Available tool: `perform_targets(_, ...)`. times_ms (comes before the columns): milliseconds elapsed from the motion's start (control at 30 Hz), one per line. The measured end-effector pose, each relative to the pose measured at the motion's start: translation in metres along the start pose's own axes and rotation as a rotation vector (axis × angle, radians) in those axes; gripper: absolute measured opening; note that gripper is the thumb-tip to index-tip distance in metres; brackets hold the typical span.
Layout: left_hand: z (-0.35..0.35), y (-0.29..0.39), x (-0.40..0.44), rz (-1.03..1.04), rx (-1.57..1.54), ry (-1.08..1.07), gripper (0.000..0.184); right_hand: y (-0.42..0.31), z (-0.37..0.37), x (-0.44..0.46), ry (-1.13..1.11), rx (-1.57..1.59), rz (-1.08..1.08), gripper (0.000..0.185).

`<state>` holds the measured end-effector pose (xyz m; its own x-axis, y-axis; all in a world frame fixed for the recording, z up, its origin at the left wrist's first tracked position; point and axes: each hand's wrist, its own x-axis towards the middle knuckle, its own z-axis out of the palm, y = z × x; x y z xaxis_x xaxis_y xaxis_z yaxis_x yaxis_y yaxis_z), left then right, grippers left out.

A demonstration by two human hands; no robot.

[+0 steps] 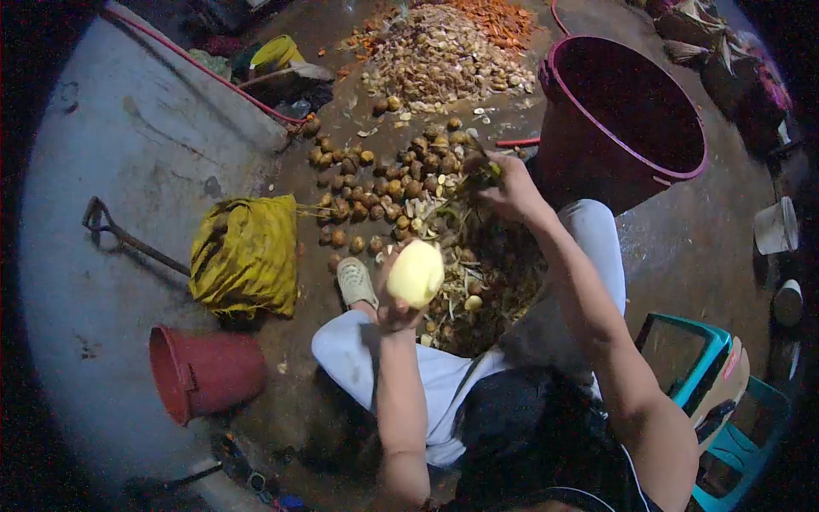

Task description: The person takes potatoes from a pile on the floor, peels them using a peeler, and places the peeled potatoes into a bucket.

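Observation:
My left hand (395,314) is wrapped around a peeled potato (415,273), smooth, pale yellow and large, raised above the floor in front of my lap. Off to the right and farther out, my right hand (514,189) is closed on a small, dark tool-like thing with a bit of green (490,171); its kind is not clear. Below it lies a heap of peelings (465,282), strips and dark scraps mixed. Many brown unpeeled potatoes (358,200) are spread on the floor beyond my left hand.
A big maroon tub (554,141) stands right of my right hand. A pile of pale pieces and orange scraps (444,55) lies at the back. On the left are a yellow sack (243,256), a red bucket (217,371) and a long-handled tool (136,239). Teal plastic stool (695,371) at right.

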<state>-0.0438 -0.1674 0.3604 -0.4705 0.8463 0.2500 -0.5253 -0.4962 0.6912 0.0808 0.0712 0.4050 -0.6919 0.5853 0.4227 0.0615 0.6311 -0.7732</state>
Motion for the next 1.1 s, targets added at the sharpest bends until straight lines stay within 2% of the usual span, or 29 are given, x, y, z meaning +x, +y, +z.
perform_targets(67,-0.001,0.003,0.001,-0.039,-0.091,-0.061,0.090,0.004,0.005,-0.003,0.017,0.221,0.200,0.034)
perform_targets(133,-0.028,-0.017,-0.005,-0.003,-0.108,0.027,0.088,-0.026,0.006,-0.008,-0.061,0.193,0.070,0.033)
perform_targets(167,-0.039,-0.024,-0.005,0.012,0.006,0.045,0.086,-0.033,0.013,-0.014,-0.095,0.323,0.042,0.035)
perform_targets(267,-0.027,-0.013,-0.008,-0.101,0.107,0.107,0.084,-0.052,0.012,-0.023,-0.064,0.256,-0.195,0.038)
perform_targets(333,-0.014,-0.013,-0.007,-0.043,-0.262,0.140,0.099,0.020,0.019,-0.013,-0.005,0.034,0.060,0.037)
perform_targets(367,-0.013,-0.010,-0.006,-0.092,-0.405,0.038,0.097,0.021,0.015,-0.009,0.008,0.087,0.061,0.037)
perform_targets(467,0.000,-0.004,0.002,-0.070,-0.267,0.056,0.097,-0.029,0.004,-0.008,-0.069,0.175,0.095,0.048)
perform_targets(500,-0.007,-0.005,0.002,-0.107,-0.155,0.048,0.097,-0.044,0.012,-0.017,-0.116,0.458,0.217,0.048)
perform_targets(533,-0.008,-0.010,0.002,-0.104,-0.155,0.051,0.097,-0.050,0.009,-0.023,-0.169,0.362,0.085,0.052)
perform_targets(600,0.001,-0.014,0.002,0.011,-0.121,0.191,0.098,-0.061,0.003,-0.021,-0.133,0.286,-0.104,0.056)
perform_targets(633,0.004,-0.007,-0.002,-0.076,-0.131,0.175,0.097,-0.043,0.006,-0.020,-0.085,0.304,0.019,0.045)
perform_targets(667,0.000,-0.008,-0.004,-0.076,-0.130,0.175,0.097,-0.021,0.008,-0.015,-0.011,0.215,0.068,0.038)
perform_targets(700,-0.007,-0.011,-0.006,-0.064,-0.316,0.158,0.093,0.003,0.011,-0.011,0.058,0.130,0.124,0.032)
perform_targets(733,-0.011,-0.011,-0.004,-0.054,-0.502,0.139,0.090,0.036,0.013,-0.011,0.079,0.225,0.111,0.030)
perform_targets(767,-0.002,-0.001,0.001,-0.098,-0.512,0.173,0.078,0.037,0.012,-0.008,0.083,0.222,0.099,0.032)
perform_targets(800,-0.003,0.000,0.004,-0.093,-0.515,0.176,0.078,0.037,0.012,-0.008,0.081,0.219,0.092,0.033)
perform_targets(867,-0.006,0.000,0.015,-0.226,-0.535,0.290,0.061,0.043,0.016,-0.004,0.054,0.219,0.080,0.037)
perform_targets(900,0.005,-0.004,0.023,-0.252,-0.475,0.568,0.039,0.048,0.021,-0.005,0.042,0.222,0.084,0.041)
perform_targets(933,-0.003,-0.006,0.019,-0.248,-0.473,0.577,0.039,0.053,0.027,-0.010,0.033,0.226,0.095,0.045)
perform_targets(967,-0.017,-0.013,0.015,-0.245,-0.419,0.556,0.031,0.058,0.032,-0.017,0.025,0.230,0.109,0.048)
perform_targets(1000,-0.008,-0.007,0.018,-0.243,-0.367,0.530,0.024,0.040,0.032,-0.017,0.020,0.230,0.122,0.052)
perform_targets(1033,0.004,-0.005,0.017,-0.238,-0.274,0.624,0.018,0.020,0.029,-0.022,-0.053,0.290,0.178,0.053)
perform_targets(1067,0.005,-0.008,0.016,-0.240,-0.275,0.625,0.018,-0.023,0.022,-0.020,-0.126,0.348,0.231,0.053)
perform_targets(1100,0.004,-0.011,0.015,-0.210,-0.195,0.669,0.016,-0.023,0.025,-0.024,-0.102,0.161,-0.014,0.055)
